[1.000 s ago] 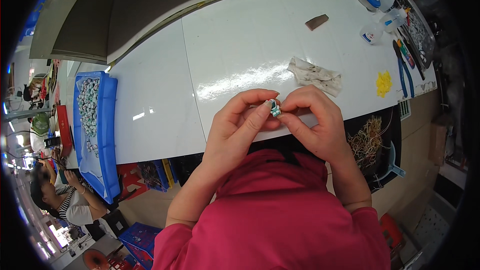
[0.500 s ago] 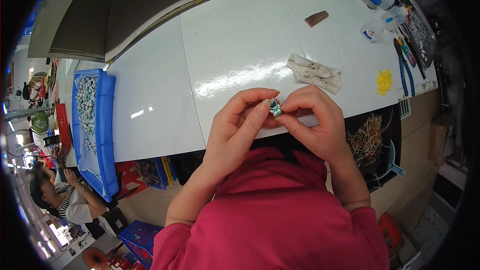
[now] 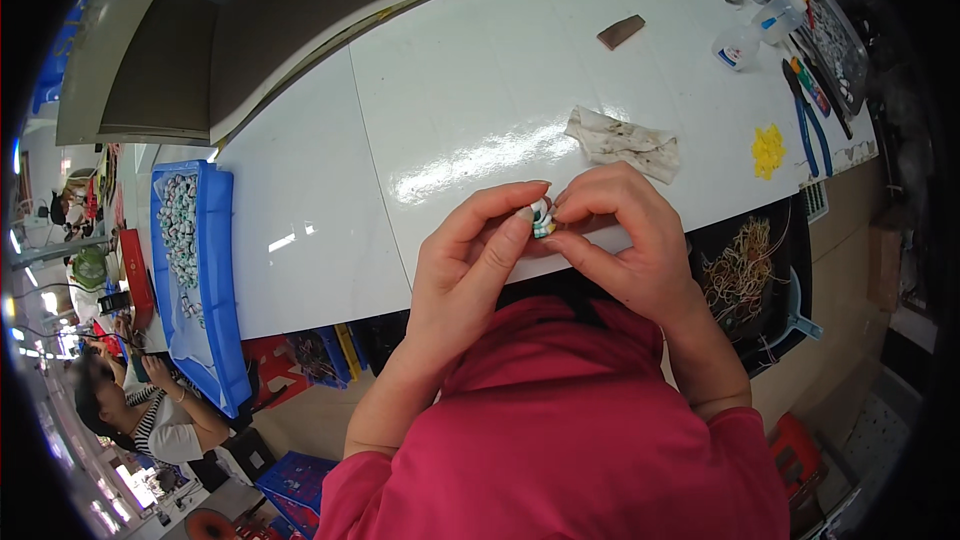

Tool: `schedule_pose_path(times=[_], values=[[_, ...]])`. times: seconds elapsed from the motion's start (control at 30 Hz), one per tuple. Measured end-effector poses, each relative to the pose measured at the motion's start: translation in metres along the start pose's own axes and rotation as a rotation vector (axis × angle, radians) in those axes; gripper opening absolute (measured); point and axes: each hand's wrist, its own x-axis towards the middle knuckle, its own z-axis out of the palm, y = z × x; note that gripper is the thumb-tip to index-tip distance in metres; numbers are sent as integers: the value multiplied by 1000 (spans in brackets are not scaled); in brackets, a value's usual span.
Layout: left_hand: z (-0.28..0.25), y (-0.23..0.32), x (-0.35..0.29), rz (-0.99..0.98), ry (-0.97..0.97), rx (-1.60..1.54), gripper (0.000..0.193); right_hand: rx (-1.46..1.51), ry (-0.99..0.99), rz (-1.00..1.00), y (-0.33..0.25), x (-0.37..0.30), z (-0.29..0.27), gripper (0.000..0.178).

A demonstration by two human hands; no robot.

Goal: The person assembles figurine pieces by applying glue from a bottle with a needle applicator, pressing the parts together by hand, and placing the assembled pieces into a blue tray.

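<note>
A tiny white and green figurine (image 3: 541,219) with a dark front is held between my two hands, just over the near edge of the white table. My left hand (image 3: 462,265) pinches it from the left with thumb and forefinger. From the other side, my right hand (image 3: 632,240) closes its thumb and forefinger at the figurine, the remaining fingers curled. A bit of yellow shows low on the piece; my fingertips cover part of it. Beyond my right hand lies a stained, crumpled white cloth (image 3: 622,143).
Many small similar pieces fill a blue tray (image 3: 226,275) at left. Yellow bits (image 3: 768,151), pliers (image 3: 808,125) and a plastic bottle (image 3: 736,48) are at right; a brown block (image 3: 621,32) lies farther back. Tangled wires (image 3: 742,270) sit below the edge. Another person (image 3: 150,410) works far left.
The figurine has turned between my fingers, and yellow now shows at its lower part. Both hands keep their pinch in nearly the same place. The whole view has shifted slightly.
</note>
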Motion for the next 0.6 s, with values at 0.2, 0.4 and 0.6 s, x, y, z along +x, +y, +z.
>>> schedule_pose_path(times=[0.2,0.4,0.6], values=[[4,0,4,18,20,30,28,-31,-25,0,-3,2,-6,18],[-2,-2,4,104,-61,182,24,10,-75,65,0,-2,-7,18],[7,-5,5,-31,50,-134,32,-40,-58,-54,2,-3,-16,18]])
